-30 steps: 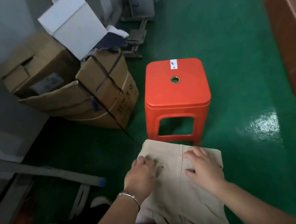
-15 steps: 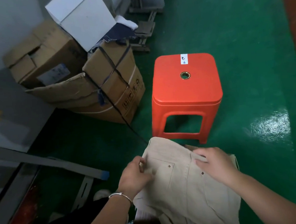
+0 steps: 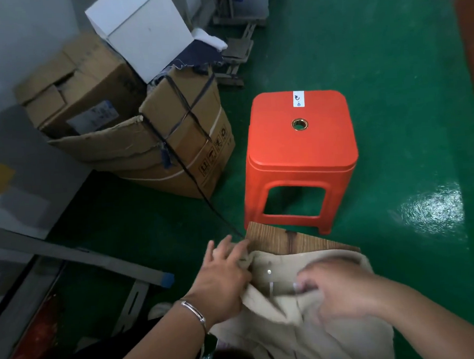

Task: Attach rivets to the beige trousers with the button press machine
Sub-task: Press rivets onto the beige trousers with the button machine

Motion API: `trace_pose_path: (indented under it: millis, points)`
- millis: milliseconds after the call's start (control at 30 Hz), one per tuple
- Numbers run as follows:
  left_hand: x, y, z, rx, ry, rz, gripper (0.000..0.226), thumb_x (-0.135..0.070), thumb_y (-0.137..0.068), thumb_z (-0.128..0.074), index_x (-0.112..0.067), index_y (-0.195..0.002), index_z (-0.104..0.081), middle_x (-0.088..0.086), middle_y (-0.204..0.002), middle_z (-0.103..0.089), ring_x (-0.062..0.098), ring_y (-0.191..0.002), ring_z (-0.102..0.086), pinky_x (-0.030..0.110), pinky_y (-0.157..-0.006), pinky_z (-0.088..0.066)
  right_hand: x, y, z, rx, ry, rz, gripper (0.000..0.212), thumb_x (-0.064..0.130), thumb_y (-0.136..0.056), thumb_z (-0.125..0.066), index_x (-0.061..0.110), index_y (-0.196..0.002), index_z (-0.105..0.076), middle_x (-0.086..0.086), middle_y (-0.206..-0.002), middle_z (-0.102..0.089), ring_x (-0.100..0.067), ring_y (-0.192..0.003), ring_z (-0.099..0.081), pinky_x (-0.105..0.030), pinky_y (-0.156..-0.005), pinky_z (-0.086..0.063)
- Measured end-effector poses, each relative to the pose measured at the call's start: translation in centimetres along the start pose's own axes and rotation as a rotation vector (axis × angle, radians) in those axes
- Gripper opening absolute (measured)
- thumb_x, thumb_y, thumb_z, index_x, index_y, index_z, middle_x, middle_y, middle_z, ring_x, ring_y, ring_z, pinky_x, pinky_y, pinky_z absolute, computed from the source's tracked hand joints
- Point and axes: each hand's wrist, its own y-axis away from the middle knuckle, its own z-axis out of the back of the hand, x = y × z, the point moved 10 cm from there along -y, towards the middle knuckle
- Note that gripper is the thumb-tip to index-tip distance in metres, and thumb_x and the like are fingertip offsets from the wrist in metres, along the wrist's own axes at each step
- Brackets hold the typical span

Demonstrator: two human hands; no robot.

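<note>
Both hands on the beige trousers at the board's edge

The beige trousers (image 3: 308,313) lie bunched over a wooden board (image 3: 287,241) just in front of the person, hanging down toward the lap. The left hand (image 3: 222,280) presses on the cloth's left edge, its fingers (image 3: 226,245) straight and spread; a silver bracelet (image 3: 194,313) circles that wrist. The right hand (image 3: 339,286) is blurred over the cloth, so I cannot tell how its fingers lie. Beyond stands 1 orange plastic stool (image 3: 300,147) on the green floor (image 3: 389,59), with cardboard boxes (image 3: 149,123) to its left
</note>
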Motion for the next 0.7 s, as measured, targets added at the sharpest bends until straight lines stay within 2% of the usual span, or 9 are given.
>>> trace_pose_path:
  millis: [67, 133, 267, 300, 367, 467, 533, 633, 700]
  points:
    - [2.7, 0.4, -1.1, 0.122, -0.008, 0.151, 0.057, -0.027, -0.084, -0.060, -0.034, -0.138, -0.044, 0.005, -0.158, -0.009, 0.035, -0.145, -0.014, 0.054, -0.118, -0.016, -2.9, -0.1, 1.1, -0.098, 0.239, -0.175, 0.038, 0.023, -0.074, -0.065, 0.029, -0.111, -0.058, 0.007, -0.114, -0.053, -0.015, -0.106, -0.054, -0.028, -0.076, -0.046]
    - [5.4, 1.4, -0.9, 0.128, 0.038, 0.255, 0.059, -0.027, -0.084, -0.060, -0.032, -0.138, -0.039, 0.005, -0.144, -0.033, 0.029, -0.128, -0.044, 0.043, -0.105, -0.040, -5.0, -0.5, 0.4, -0.060, 0.342, -0.253, 0.035, 0.022, -0.077, -0.064, 0.023, -0.111, -0.061, 0.002, -0.123, -0.046, -0.019, -0.114, -0.045, -0.029, -0.080, -0.041]
    - [9.8, 4.4, 1.1, 0.094, 0.210, 0.360, 0.040, -0.043, -0.078, -0.064, -0.032, -0.116, -0.058, -0.002, -0.112, -0.054, 0.019, -0.102, -0.060, 0.029, -0.085, -0.050, -5.1, -0.6, 1.5, -0.161, 0.380, -0.199, 0.002, 0.026, -0.077, -0.060, 0.027, -0.078, -0.059, 0.005, -0.105, -0.046, -0.015, -0.109, -0.036, -0.035, -0.099, -0.025]
    - [10.6, 5.4, 1.6, 0.101, 0.295, 0.369, 0.035, -0.047, -0.076, -0.068, -0.030, -0.107, -0.065, -0.002, -0.108, -0.057, 0.016, -0.099, -0.061, 0.027, -0.083, -0.050, -4.7, -0.4, 2.5, -0.233, 0.348, -0.157, 0.005, 0.028, -0.076, -0.060, 0.027, -0.073, -0.056, 0.009, -0.102, -0.045, -0.012, -0.107, -0.036, -0.035, -0.102, -0.021]
    - [12.2, 8.1, 2.8, 0.100, 0.594, 0.401, 0.026, -0.043, -0.071, -0.077, -0.026, -0.089, -0.071, -0.005, -0.095, -0.065, 0.012, -0.088, -0.063, 0.024, -0.073, -0.050, -3.5, 0.3, 5.2, -0.354, 0.033, -0.037, 0.006, 0.020, -0.074, -0.066, 0.025, -0.073, -0.063, 0.018, -0.106, -0.049, -0.008, -0.109, -0.043, -0.026, -0.100, -0.025]
    - [13.3, 13.2, 6.1, 0.009, 1.064, 0.374, 0.018, -0.029, -0.054, -0.078, -0.019, -0.068, -0.073, -0.007, -0.067, -0.067, 0.009, -0.066, -0.062, 0.022, -0.058, -0.046, 0.2, 2.1, 9.5, -0.391, -0.593, 0.146, 0.032, -0.015, -0.068, -0.059, 0.013, -0.072, -0.074, 0.010, -0.109, -0.066, -0.007, -0.093, -0.064, -0.017, -0.074, -0.046]
    - [13.9, 17.1, 8.6, -0.090, 1.265, 0.342, 0.022, -0.014, -0.051, -0.073, -0.013, -0.073, -0.076, 0.002, -0.069, -0.070, 0.014, -0.065, -0.065, 0.024, -0.057, -0.049, 3.2, 3.0, 12.0, -0.442, -0.717, 0.212, 0.044, -0.022, -0.067, -0.051, 0.013, -0.075, -0.075, 0.004, -0.097, -0.072, -0.009, -0.079, -0.068, -0.019, -0.063, -0.048]
    - [14.2, 23.0, 11.4, -0.208, 1.467, 0.283, 0.052, 0.004, -0.053, -0.056, -0.004, -0.101, -0.073, 0.023, -0.090, -0.073, 0.033, -0.079, -0.070, 0.034, -0.065, -0.055, 9.2, 3.2, 14.4, -0.468, -0.860, 0.346, 0.048, -0.024, -0.069, -0.045, 0.012, -0.086, -0.072, -0.014, -0.080, -0.072, -0.026, -0.070, -0.066, -0.032, -0.064, -0.045]
    - [15.0, 27.8, 13.1, -0.328, 1.543, 0.329, 0.056, 0.007, -0.050, -0.049, -0.007, -0.098, -0.074, 0.020, -0.084, -0.071, 0.029, -0.072, -0.070, 0.031, -0.057, -0.053, 14.5, 3.3, 15.4, -0.377, -0.944, 0.464, 0.050, -0.022, -0.068, -0.046, 0.010, -0.095, -0.071, -0.012, -0.072, -0.069, -0.021, -0.062, -0.060, -0.026, -0.060, -0.042]
